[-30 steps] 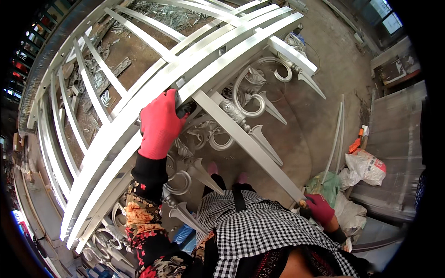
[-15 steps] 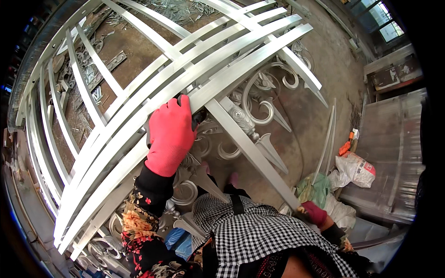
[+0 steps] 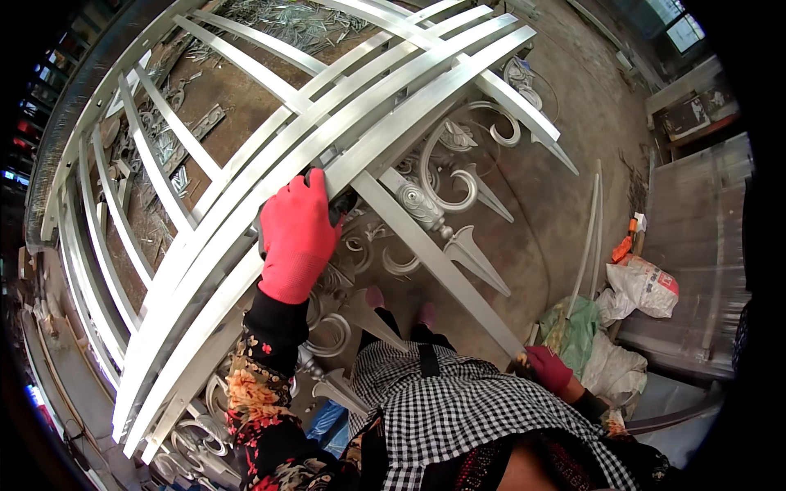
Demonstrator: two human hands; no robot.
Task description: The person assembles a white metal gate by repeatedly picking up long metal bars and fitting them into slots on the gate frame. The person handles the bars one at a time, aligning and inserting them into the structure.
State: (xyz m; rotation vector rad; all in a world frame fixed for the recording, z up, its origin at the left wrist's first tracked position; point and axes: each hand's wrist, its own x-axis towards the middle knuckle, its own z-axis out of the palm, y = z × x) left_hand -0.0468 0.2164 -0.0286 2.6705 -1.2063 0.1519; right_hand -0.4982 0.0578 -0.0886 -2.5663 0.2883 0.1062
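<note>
Overhand, a silver rail (image 3: 409,117) is gripped by the red-gloved left hand (image 3: 299,239). Well apart, a square tube (image 3: 443,268) is clasped at its near end by the right hand (image 3: 549,369).

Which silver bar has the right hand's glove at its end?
The straight silver bar slanting down from near the left hand: the right hand is at its lower end. The other jutting bar, higher up, has no hand there.

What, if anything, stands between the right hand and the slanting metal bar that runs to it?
Nothing visible, apart from its own red glove: the right hand holds the lower end of the slanting metal bar, near the checked apron.
</note>
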